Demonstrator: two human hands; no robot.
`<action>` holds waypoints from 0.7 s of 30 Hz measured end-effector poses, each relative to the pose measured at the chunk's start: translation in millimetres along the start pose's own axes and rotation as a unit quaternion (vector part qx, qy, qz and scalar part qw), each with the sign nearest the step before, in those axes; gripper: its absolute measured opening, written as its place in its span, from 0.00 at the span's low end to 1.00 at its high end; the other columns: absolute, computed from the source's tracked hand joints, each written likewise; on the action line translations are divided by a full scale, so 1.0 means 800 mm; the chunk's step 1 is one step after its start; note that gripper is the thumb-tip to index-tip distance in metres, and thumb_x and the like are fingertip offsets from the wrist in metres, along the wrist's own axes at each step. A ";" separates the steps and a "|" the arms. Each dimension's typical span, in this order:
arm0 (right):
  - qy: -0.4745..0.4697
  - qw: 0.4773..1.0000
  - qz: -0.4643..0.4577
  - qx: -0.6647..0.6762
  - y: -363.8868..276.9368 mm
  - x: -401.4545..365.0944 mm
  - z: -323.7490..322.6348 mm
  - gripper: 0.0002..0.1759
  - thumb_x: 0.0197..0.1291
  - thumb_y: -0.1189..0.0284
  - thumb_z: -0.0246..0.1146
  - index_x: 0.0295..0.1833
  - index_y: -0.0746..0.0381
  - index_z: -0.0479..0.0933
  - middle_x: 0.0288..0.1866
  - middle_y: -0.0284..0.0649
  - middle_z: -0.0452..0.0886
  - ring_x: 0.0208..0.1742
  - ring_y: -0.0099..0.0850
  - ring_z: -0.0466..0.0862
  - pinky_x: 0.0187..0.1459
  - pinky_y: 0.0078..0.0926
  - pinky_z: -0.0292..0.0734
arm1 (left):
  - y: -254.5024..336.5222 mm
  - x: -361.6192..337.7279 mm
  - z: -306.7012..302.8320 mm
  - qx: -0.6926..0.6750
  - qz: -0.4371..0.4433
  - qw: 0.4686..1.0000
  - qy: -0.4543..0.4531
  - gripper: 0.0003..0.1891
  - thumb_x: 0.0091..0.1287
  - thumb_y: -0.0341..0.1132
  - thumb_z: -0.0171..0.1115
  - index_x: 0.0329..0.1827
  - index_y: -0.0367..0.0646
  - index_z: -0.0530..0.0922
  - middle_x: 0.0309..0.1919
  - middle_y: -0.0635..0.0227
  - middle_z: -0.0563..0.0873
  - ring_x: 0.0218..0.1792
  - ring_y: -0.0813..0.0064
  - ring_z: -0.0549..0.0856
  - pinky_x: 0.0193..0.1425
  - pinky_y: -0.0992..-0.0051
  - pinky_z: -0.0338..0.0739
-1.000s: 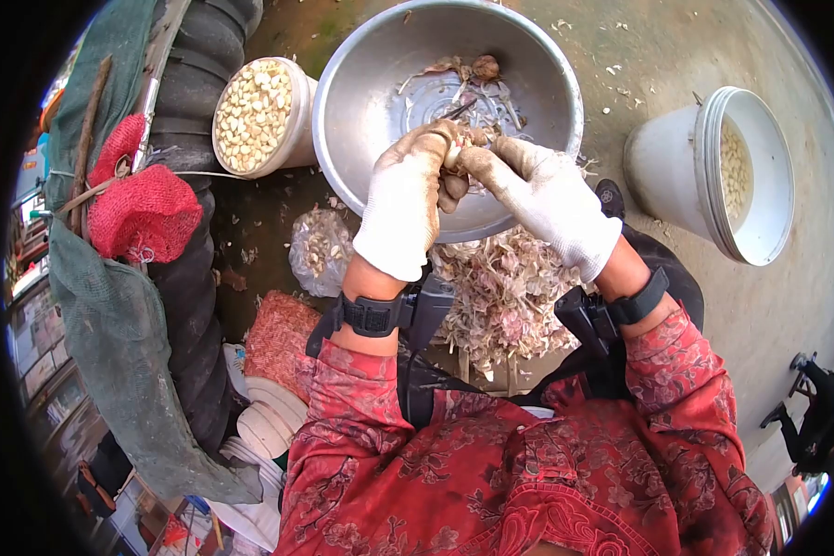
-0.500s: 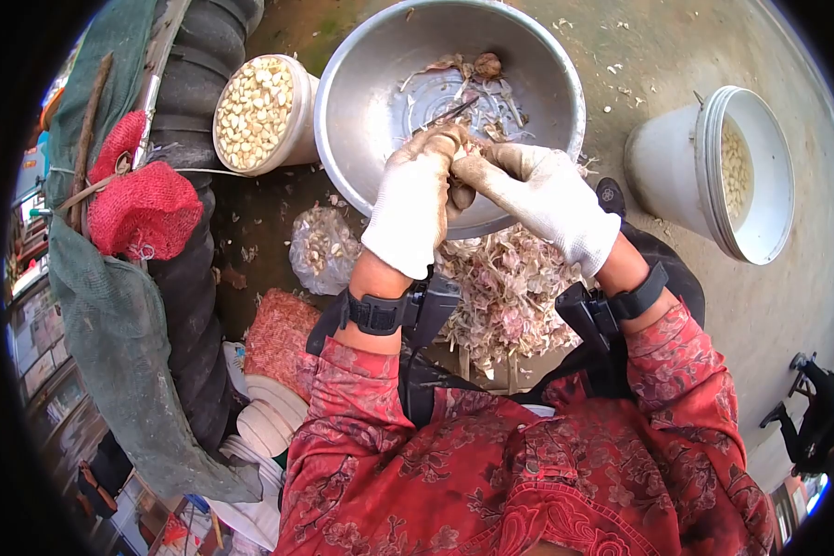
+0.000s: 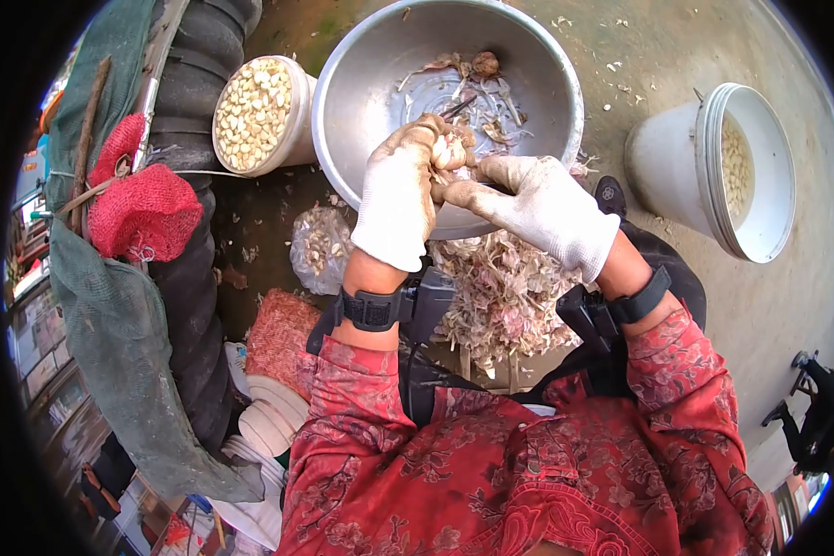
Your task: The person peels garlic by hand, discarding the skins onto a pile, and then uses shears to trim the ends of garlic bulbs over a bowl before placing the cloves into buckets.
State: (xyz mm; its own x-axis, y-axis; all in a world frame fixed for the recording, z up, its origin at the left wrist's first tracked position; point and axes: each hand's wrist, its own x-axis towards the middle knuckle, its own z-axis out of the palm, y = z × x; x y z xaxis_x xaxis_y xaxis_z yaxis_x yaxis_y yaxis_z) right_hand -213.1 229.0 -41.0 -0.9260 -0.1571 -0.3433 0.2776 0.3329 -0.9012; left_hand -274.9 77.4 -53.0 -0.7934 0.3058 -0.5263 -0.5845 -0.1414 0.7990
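Head view, right down onto the work: the left fingers [image 3: 423, 130] are curled tight, closed on a pale garlic clove [image 3: 450, 151] that shows just at their tips. A thin dark blade [image 3: 459, 107] pokes out past those same fingertips, slanting up and to the right over the bowl; its handle is hidden, so which hand grips it I cannot tell. The right fingers [image 3: 463, 193] come in from the other side, stretched long and touching the clove from below. Whether they pinch it or only steady it is not clear.

So the clove sits between the two hands, tucked closer into the left hand [image 3: 398, 199] than the right hand [image 3: 537, 204]. Its long axis is hard to read at this size. Both hands wear soiled white gloves and hang over the near rim of the metal bowl [image 3: 361, 83], which holds scraps of skin.

Further out, a heap of peels [image 3: 505, 287] lies under the wrists, a tub of cloves [image 3: 253, 113] stands left of the bowl, a white bucket [image 3: 667, 157] stands well off to the right, and a red net sack [image 3: 144, 213] lies far left.
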 end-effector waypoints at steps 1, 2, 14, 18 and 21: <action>-0.014 0.997 0.059 0.041 -0.005 0.000 -0.003 0.22 0.65 0.54 0.61 0.50 0.61 0.83 0.34 0.40 0.86 0.32 0.27 0.83 0.38 0.28 0.77 | 0.004 -0.002 0.002 0.001 0.000 1.000 0.000 0.14 0.74 0.35 0.45 0.39 0.38 0.79 0.27 0.74 0.76 0.25 0.85 0.71 0.27 0.85 0.68; -0.014 0.997 0.059 0.041 -0.004 0.000 -0.002 0.22 0.65 0.54 0.61 0.50 0.61 0.83 0.34 0.40 0.86 0.32 0.27 0.83 0.38 0.28 0.77 | 0.007 -0.003 0.005 -0.015 -0.016 1.000 0.016 0.14 0.74 0.35 0.44 0.40 0.39 0.79 0.27 0.75 0.75 0.24 0.87 0.71 0.26 0.87 0.67; -0.016 0.951 0.145 0.274 -0.005 0.003 -0.006 0.24 0.69 0.54 0.58 0.52 0.67 0.78 0.40 0.32 0.80 0.42 0.18 0.73 0.44 0.21 0.72 | 0.015 -0.008 0.011 -0.073 -0.053 0.994 0.059 0.09 0.74 0.36 0.51 0.36 0.45 0.75 0.25 0.78 0.73 0.21 0.92 0.70 0.19 0.92 0.61; -0.036 0.945 0.158 0.283 0.003 0.004 -0.007 0.23 0.68 0.51 0.57 0.41 0.62 0.77 0.27 0.26 0.72 0.28 0.16 0.68 0.29 0.18 0.64 | 0.012 -0.008 0.008 -0.084 -0.051 0.994 0.045 0.09 0.74 0.36 0.51 0.36 0.45 0.75 0.24 0.78 0.73 0.18 0.91 0.68 0.19 0.91 0.60; -0.063 0.922 0.173 0.340 0.006 0.003 -0.005 0.22 0.68 0.49 0.57 0.36 0.59 0.75 0.22 0.23 0.65 0.21 0.15 0.61 0.21 0.16 0.56 | 0.013 -0.008 0.022 -0.070 -0.054 0.990 0.108 0.09 0.74 0.36 0.50 0.36 0.44 0.75 0.23 0.78 0.72 0.16 0.90 0.64 0.18 0.89 0.55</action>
State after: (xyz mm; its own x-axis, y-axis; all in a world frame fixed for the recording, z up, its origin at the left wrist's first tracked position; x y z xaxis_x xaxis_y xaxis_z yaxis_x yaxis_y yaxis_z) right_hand -214.5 233.9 -45.4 -0.7260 -0.2728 -0.6313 0.6876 -0.2693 -0.6743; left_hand -273.3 90.5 -36.3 -0.7335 0.1206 -0.6689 -0.6743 -0.2529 0.6938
